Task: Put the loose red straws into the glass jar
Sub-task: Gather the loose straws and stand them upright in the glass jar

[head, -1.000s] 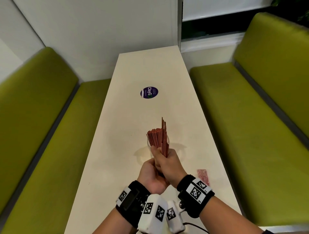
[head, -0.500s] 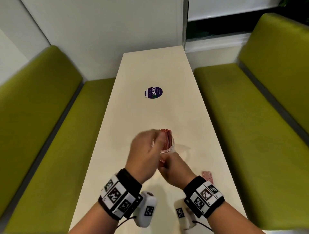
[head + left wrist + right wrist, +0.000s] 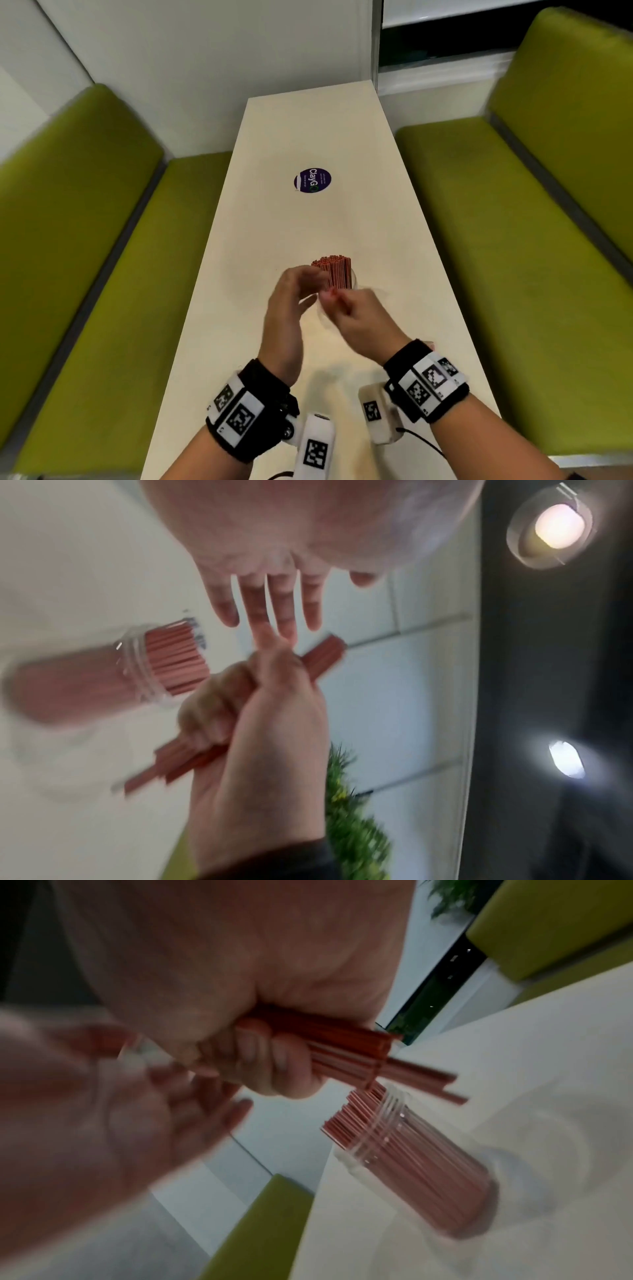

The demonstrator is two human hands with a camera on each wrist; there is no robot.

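Observation:
The glass jar (image 3: 354, 286) stands upright mid-table, packed with red straws (image 3: 333, 272) whose tops are level. In the left wrist view the jar (image 3: 137, 674) is blurred; in the right wrist view the jar (image 3: 411, 1164) is below my fist. My right hand (image 3: 358, 315) is just in front of the jar and grips a small bundle of loose red straws (image 3: 346, 1047), which sticks out both sides of the fist (image 3: 325, 656). My left hand (image 3: 293, 298) hovers left of the jar, fingers (image 3: 274, 607) straight, holding nothing.
The long cream table (image 3: 308, 113) carries a round purple sticker (image 3: 312, 180) beyond the jar. Green padded benches (image 3: 102, 274) (image 3: 513, 257) run along both sides. A white wall closes off the far end.
The tall straws that stuck up from the jar are now level. My left hand rose over the jar top, then drew back to the left, open. My right hand keeps a small bundle.

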